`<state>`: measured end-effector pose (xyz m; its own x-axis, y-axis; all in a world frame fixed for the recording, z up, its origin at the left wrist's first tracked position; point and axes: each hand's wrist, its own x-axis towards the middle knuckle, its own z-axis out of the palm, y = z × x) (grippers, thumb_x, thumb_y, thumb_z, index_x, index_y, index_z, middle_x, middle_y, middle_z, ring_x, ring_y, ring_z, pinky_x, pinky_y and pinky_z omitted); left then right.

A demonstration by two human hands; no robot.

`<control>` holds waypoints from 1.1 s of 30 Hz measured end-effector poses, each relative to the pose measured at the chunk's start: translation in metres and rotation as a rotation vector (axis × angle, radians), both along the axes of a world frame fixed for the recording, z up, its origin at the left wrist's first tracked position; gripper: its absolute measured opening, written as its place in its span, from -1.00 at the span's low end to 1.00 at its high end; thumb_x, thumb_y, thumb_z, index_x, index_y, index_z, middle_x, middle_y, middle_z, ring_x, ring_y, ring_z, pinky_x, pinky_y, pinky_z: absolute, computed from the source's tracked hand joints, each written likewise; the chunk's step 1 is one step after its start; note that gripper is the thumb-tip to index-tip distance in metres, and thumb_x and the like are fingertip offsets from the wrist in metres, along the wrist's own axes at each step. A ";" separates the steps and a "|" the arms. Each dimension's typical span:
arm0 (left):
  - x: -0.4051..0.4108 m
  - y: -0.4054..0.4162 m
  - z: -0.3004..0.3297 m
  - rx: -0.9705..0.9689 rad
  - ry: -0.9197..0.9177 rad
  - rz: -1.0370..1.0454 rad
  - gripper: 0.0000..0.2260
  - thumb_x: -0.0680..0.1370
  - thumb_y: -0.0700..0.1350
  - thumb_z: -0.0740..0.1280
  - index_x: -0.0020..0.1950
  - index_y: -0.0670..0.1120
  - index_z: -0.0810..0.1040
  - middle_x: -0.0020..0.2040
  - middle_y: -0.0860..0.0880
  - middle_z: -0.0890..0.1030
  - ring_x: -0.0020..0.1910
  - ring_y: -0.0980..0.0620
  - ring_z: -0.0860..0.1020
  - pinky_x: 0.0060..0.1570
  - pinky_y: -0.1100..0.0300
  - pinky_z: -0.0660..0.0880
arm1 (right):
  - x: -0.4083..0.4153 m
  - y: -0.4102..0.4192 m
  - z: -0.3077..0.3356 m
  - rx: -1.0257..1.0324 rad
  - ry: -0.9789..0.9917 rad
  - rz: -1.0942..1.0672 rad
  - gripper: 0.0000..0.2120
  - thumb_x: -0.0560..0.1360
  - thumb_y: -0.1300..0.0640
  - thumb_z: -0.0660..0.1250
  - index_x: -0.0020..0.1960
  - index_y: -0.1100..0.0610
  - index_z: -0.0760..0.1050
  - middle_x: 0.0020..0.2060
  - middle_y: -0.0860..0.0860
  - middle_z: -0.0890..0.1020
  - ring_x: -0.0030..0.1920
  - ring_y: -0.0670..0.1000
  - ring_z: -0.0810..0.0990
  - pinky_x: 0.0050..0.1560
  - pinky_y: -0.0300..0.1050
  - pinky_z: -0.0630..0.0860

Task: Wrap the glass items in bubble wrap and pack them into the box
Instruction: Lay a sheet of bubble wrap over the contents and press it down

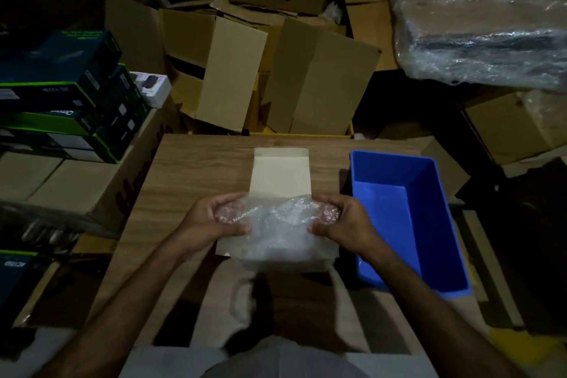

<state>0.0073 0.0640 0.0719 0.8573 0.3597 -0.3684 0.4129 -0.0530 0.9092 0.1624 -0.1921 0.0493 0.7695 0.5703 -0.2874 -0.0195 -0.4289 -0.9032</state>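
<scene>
A bundle of clear bubble wrap (277, 224) hangs over the middle of the wooden table (190, 169), held at both ends. My left hand (214, 218) grips its left end, fingers curled round it. My right hand (340, 218) grips the right end the same way. Whatever is wrapped inside is hidden by the plastic. Under and behind the bundle lies a small beige cardboard box (279, 172) with its top flap open towards the far side.
An empty blue plastic bin (429, 193) stands at the table's right edge. Stacked dark product boxes (67, 95) rise on the left. Loose cardboard cartons (276, 70) crowd behind the table. A plastic-wrapped bundle (478, 24) lies at the upper right.
</scene>
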 end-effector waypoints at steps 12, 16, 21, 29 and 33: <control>0.011 0.012 0.006 0.515 0.102 -0.243 -0.90 0.46 -0.07 0.55 -0.09 -0.07 0.73 -0.13 -0.01 0.70 -0.16 0.09 0.64 -0.07 -0.05 0.61 | 0.018 -0.014 0.014 -0.275 -0.135 0.288 -0.86 0.42 0.05 0.57 -0.06 0.03 0.68 -0.15 -0.02 0.72 -0.15 -0.09 0.68 -0.07 0.05 0.68; 0.006 0.024 0.007 0.303 0.072 -0.153 -0.87 0.54 0.01 0.45 0.07 0.04 0.68 0.38 0.04 0.48 0.30 0.10 0.48 0.20 0.07 0.53 | 0.026 -0.021 0.028 -0.132 -0.020 0.338 -0.87 0.52 0.05 0.47 -0.09 0.11 0.64 -0.18 0.10 0.71 -0.13 0.09 0.70 -0.04 0.14 0.66; 0.010 0.008 -0.008 -0.058 -0.025 0.122 -0.79 0.65 -0.08 0.30 0.20 -0.14 0.62 0.07 -0.14 0.72 0.03 -0.09 0.70 -0.11 0.18 0.65 | 0.021 -0.014 0.016 0.156 0.314 0.063 -0.77 0.62 0.03 0.34 0.13 0.17 0.62 0.00 0.12 0.73 0.00 0.11 0.73 0.01 -0.02 0.66; 0.023 0.014 -0.072 0.103 0.090 0.080 -0.29 0.46 -0.24 0.54 0.53 -0.07 0.28 0.28 -0.02 0.55 0.25 -0.05 0.56 0.21 0.02 0.56 | 0.019 0.018 -0.049 -0.119 0.141 -0.220 -0.47 0.48 -0.01 0.49 0.38 0.05 0.40 0.24 0.04 0.58 0.21 0.08 0.59 0.21 0.17 0.59; 0.032 0.009 -0.095 0.492 0.141 -0.050 -0.33 0.42 -0.22 0.55 0.48 0.00 0.39 0.28 -0.09 0.52 0.23 -0.11 0.55 0.13 0.24 0.49 | 0.020 0.025 -0.055 -0.201 -0.013 -0.077 -0.43 0.52 0.11 0.45 0.45 0.05 0.30 0.26 0.02 0.51 0.21 0.03 0.53 -0.05 -0.22 0.52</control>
